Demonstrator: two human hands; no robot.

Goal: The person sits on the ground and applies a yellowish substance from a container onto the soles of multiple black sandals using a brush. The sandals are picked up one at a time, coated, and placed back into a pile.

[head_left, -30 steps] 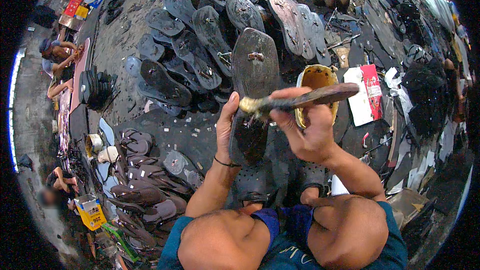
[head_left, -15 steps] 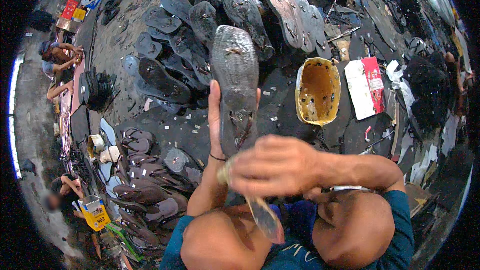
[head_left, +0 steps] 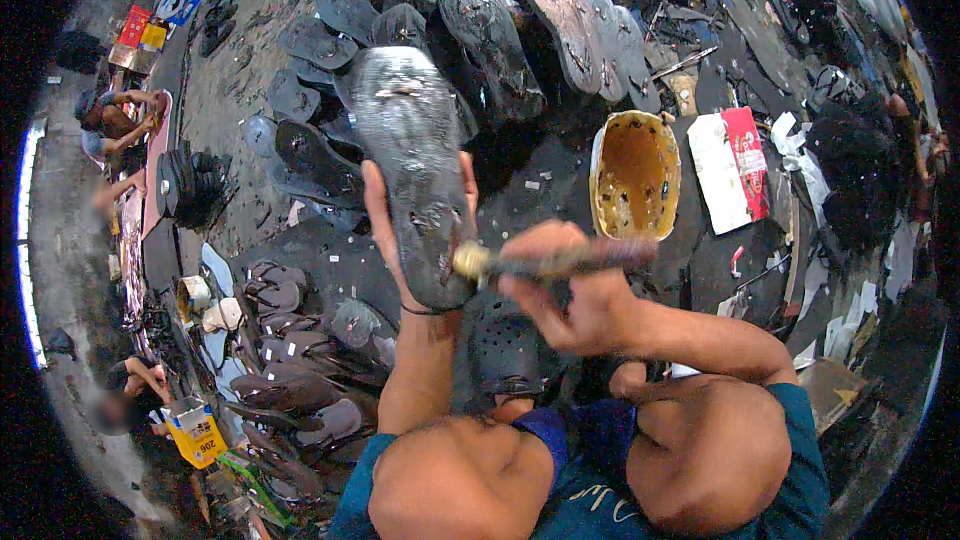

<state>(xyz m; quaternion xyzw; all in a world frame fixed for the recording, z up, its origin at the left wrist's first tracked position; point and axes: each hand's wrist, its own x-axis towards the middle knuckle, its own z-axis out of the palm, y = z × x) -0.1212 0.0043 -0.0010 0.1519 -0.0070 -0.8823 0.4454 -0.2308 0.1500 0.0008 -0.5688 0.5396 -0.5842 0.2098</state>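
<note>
Brushing a coating onto the dark sandal sole point(head_left: 415, 160) is, as I judge it from my remote post, the step in hand. Clock positions run from the centre of the view, 12 toward the top edge.

Item: sole. At 11 o'clock, broad end toward 12, upper part glossy and wet-looking.

Item: left hand point(head_left: 386, 232). Grasping the sole from beneath, thumb along its 9 o'clock edge, fingers showing at its 3 o'clock edge; the sole lies between.

Item: right hand point(head_left: 590, 308). At 4 o'clock, gripping the brush point(head_left: 545, 263), handle toward 3, head toward 9. Sole lies to its 10 o'clock. Brush head is at the sole's lower 4 o'clock edge; blur leaves me unable to tell whether they touch.

Next move, my estimate: calls for a steady left hold and an even stroke over the less glossy lower end.

Surroundings: yellow tub point(head_left: 632, 230) at 2 o'clock; more dark soles point(head_left: 487, 35) at 12; strapped sandals point(head_left: 288, 386) at 8.
</note>
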